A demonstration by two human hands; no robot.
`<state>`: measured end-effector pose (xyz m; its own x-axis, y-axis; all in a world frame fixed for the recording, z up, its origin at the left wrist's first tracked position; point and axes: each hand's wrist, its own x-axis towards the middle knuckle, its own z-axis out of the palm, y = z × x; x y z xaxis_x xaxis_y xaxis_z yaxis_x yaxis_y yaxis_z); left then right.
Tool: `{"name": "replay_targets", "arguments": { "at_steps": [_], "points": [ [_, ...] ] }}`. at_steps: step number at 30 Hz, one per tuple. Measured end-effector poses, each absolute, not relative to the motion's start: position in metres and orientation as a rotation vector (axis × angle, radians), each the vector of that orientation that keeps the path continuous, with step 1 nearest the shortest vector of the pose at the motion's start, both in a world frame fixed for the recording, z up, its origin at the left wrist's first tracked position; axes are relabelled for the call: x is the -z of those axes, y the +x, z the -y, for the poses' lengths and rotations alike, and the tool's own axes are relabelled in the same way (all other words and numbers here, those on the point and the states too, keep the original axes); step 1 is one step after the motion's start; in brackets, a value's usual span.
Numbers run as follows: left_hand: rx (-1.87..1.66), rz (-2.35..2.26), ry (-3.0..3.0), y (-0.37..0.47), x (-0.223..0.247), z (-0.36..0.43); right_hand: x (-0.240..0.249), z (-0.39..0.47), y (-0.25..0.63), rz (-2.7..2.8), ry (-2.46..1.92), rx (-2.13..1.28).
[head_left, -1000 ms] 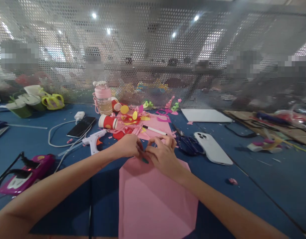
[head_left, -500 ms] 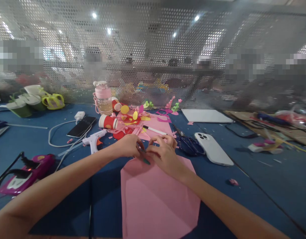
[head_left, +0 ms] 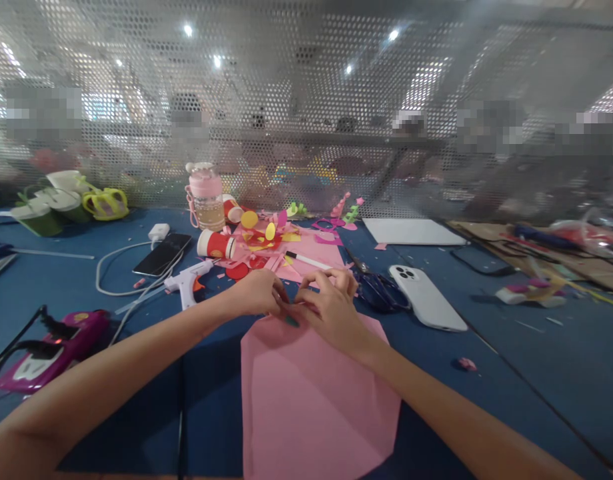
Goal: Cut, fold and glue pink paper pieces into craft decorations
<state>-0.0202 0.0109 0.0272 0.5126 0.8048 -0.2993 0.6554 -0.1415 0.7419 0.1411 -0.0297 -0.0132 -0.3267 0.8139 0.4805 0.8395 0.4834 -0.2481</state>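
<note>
A large sheet of pink paper (head_left: 321,400) with angled corners lies in front of me, one crease running down its left side. Both hands meet at its far edge. My left hand (head_left: 260,293) pinches the paper there, with a dark green fingernail showing against the pink. Close beside it, my right hand (head_left: 331,303) has its thumb and forefinger closed on the same edge, the other fingers curled. The fingers hide the exact spot they hold. Just beyond my hands lies a white marker (head_left: 309,261) with a black cap, on a pink sheet covered with paper scraps.
Left are a glue gun (head_left: 187,283), a black phone (head_left: 162,255), a white cable and a purple power strip (head_left: 54,351). A red paper cup (head_left: 215,245) and a pink-lidded bottle (head_left: 206,197) stand farther back. Right are dark-handled scissors (head_left: 379,291) and a white phone (head_left: 426,298).
The hands stay at the paper's far edge with only a slight shift of the fingers. The view has moved very little.
</note>
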Motion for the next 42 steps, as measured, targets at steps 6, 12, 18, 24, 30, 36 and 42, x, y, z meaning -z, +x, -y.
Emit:
{"name": "replay_targets", "arguments": {
  "at_steps": [6, 12, 18, 24, 30, 36, 42],
  "points": [
    [-0.198, -1.237, 1.888, -0.018, -0.029, -0.01, 0.013, 0.029, 0.141, 2.182, -1.389, 0.008],
    [-0.193, -1.236, 1.918, -0.018, -0.028, -0.01, 0.014, 0.027, 0.143, 2.139, -1.344, -0.072],
    [-0.164, -1.148, 1.897, -0.024, -0.019, -0.017, 0.016, 0.026, 0.144, 2.126, -1.323, -0.084],
    [-0.161, -1.126, 1.886, -0.025, -0.017, -0.018, 0.014, 0.026, 0.143, 2.15, -1.347, -0.09],
    [-0.179, -1.126, 1.777, -0.025, -0.017, -0.015, 0.01, 0.027, 0.145, 2.186, -1.324, -0.068],
    [-0.198, -1.197, 1.756, -0.024, -0.025, -0.007, 0.006, 0.027, 0.148, 2.208, -1.266, -0.075],
    [-0.289, -1.268, 1.713, -0.028, -0.021, 0.004, 0.009, 0.02, 0.143, 2.195, -1.239, -0.075]
  ]
}}
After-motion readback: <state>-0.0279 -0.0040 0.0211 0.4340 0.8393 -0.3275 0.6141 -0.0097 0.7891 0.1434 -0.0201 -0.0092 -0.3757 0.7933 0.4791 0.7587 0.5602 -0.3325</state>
